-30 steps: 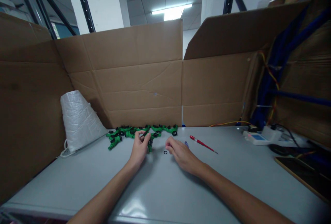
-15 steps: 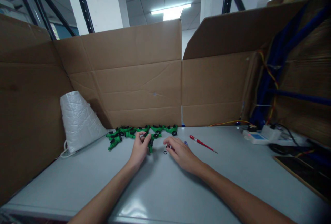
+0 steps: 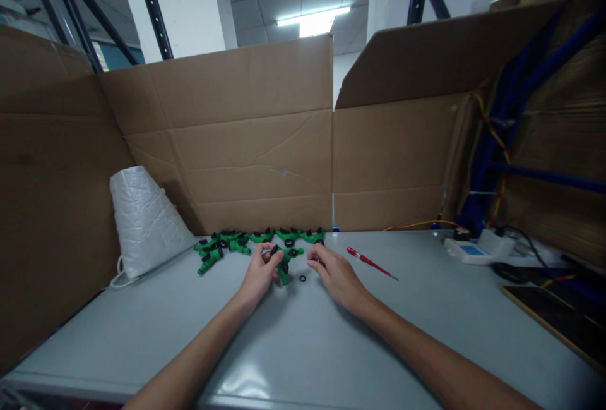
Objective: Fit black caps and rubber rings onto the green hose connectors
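Note:
My left hand (image 3: 262, 271) grips a green plastic valve (image 3: 284, 266) with black parts, holding it just above the table. One arm of the valve points right, towards my right hand (image 3: 334, 274). The thumb and fingers of that hand are pinched together close to the arm's end, a small gap apart from it. Whatever they hold, if anything, is too small to make out. On the table between my hands lies a small black ring (image 3: 302, 278). Several more green valves (image 3: 222, 244) with black parts lie in a row behind my left hand.
Right of my hands lies a red screwdriver (image 3: 372, 263). A silvery padded bag (image 3: 146, 223) stands at the left. Cardboard walls (image 3: 260, 144) border the grey table (image 3: 303, 347). A power strip (image 3: 468, 252) with cables and a dark flat panel (image 3: 553, 318) are at the right.
The held valve has turned and moved slightly right, so its side arm now shows. My right hand has shifted a little right and its fingers have closed together. The ring has stayed put.

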